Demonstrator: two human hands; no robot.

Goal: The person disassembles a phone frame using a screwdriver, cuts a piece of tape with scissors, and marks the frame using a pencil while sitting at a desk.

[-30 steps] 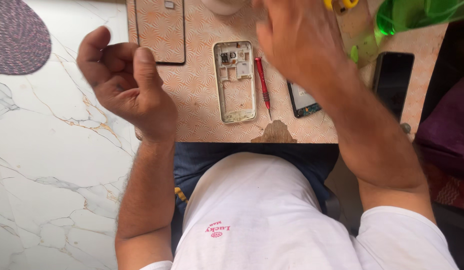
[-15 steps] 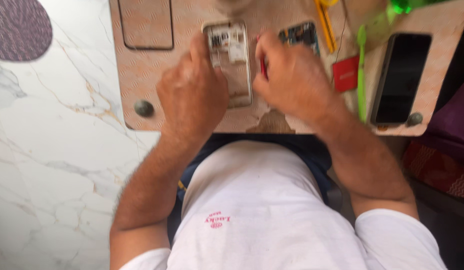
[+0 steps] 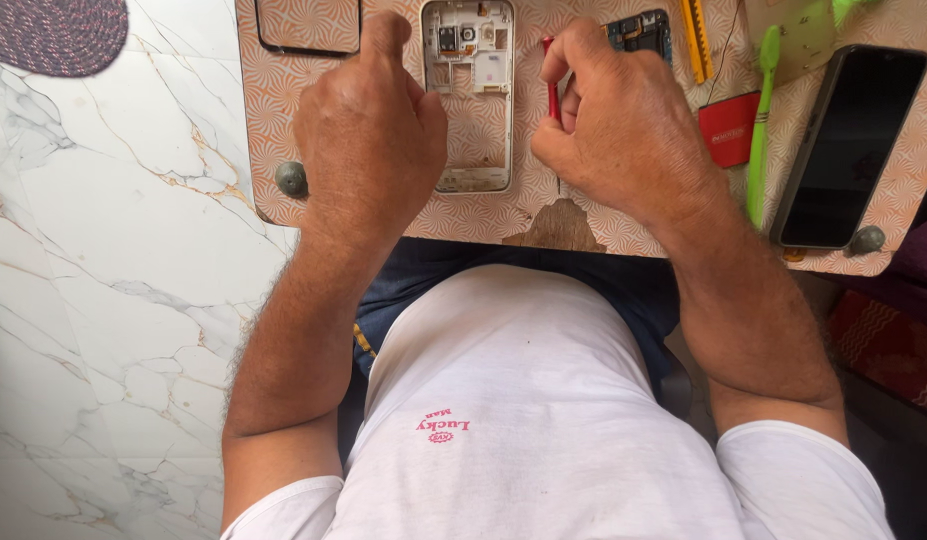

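While the left hand rests curled beside one white, hollowed phone frame, the right hand pinches one red screwdriver. One black phone lies apart.

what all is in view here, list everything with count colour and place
phone frame: 1, white, middle of the board, beside the left hand
screwdriver: 1, red, in the right hand's fingers
circuit board: 1, dark blue, top edge above the right hand
work board: 1, orange patterned, across the lap
back panel: 1, orange patterned with dark rim, top left of the board
phone: 1, black, right end of the board
toothbrush: 1, green, left of the black phone
small box: 1, red, beside the toothbrush
mat: 1, purple, top left on the marble floor
left hand: 1, resting by the frame
right hand: 1, gripping the screwdriver
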